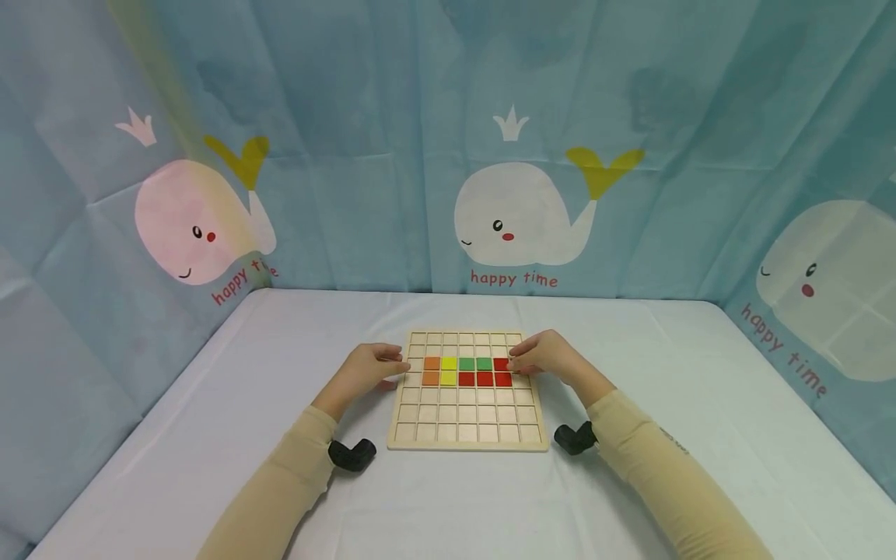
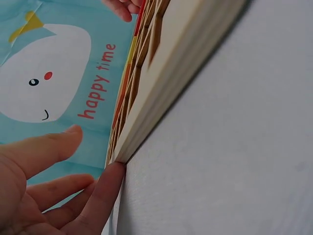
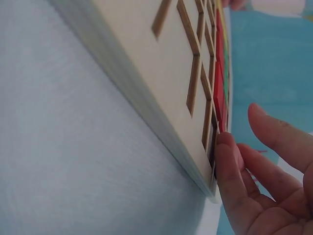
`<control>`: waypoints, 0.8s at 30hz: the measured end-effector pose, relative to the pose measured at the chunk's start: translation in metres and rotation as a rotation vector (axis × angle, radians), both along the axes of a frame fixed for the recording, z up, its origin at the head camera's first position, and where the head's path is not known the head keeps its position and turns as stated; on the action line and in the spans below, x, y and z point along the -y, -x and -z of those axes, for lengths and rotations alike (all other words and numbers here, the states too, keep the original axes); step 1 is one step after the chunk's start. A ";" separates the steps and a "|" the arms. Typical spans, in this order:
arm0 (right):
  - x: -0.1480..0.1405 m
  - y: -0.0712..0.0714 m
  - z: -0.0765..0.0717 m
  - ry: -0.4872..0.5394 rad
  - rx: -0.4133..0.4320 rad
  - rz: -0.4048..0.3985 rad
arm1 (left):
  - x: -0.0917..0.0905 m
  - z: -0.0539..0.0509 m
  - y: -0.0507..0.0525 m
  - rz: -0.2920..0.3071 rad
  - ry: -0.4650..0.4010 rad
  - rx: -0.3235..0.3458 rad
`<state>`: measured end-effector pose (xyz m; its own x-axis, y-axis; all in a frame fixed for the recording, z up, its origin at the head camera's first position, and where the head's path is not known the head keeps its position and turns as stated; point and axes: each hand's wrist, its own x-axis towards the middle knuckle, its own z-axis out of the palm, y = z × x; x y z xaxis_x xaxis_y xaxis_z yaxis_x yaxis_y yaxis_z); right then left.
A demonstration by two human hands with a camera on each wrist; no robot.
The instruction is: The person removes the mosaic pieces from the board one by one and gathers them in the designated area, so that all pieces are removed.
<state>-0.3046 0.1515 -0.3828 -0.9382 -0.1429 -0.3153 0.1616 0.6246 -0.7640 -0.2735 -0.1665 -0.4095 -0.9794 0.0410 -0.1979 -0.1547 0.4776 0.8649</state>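
Observation:
A wooden grid board (image 1: 467,446) lies flat on the table, with two rows of coloured square tiles across its middle. From left to right stand orange tiles (image 1: 432,378), yellow tiles (image 1: 449,364), green tiles (image 1: 467,364) and red tiles (image 1: 484,379). My left hand (image 1: 360,373) is at the board's left edge; in the left wrist view one fingertip touches the edge and the thumb stands apart. On the right side, my right hand (image 1: 554,358) rests its fingertips on the board beside the upper right red tile (image 1: 500,364). Its thumb is off the board in the right wrist view.
White cloth covers the table (image 1: 448,505). A blue curtain (image 1: 350,218) with printed whales stands behind and at both sides. A black wrist mount (image 1: 353,456) sticks out from the left sleeve and another black mount (image 1: 575,439) from the right.

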 end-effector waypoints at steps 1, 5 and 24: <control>0.001 0.000 0.000 0.001 0.002 -0.001 | 0.000 0.001 -0.001 0.000 -0.001 0.003; 0.002 0.001 0.000 0.004 0.009 -0.006 | 0.001 0.003 -0.001 0.008 -0.013 0.006; 0.005 0.006 0.001 -0.040 0.026 -0.002 | 0.001 0.007 -0.002 0.042 0.004 -0.004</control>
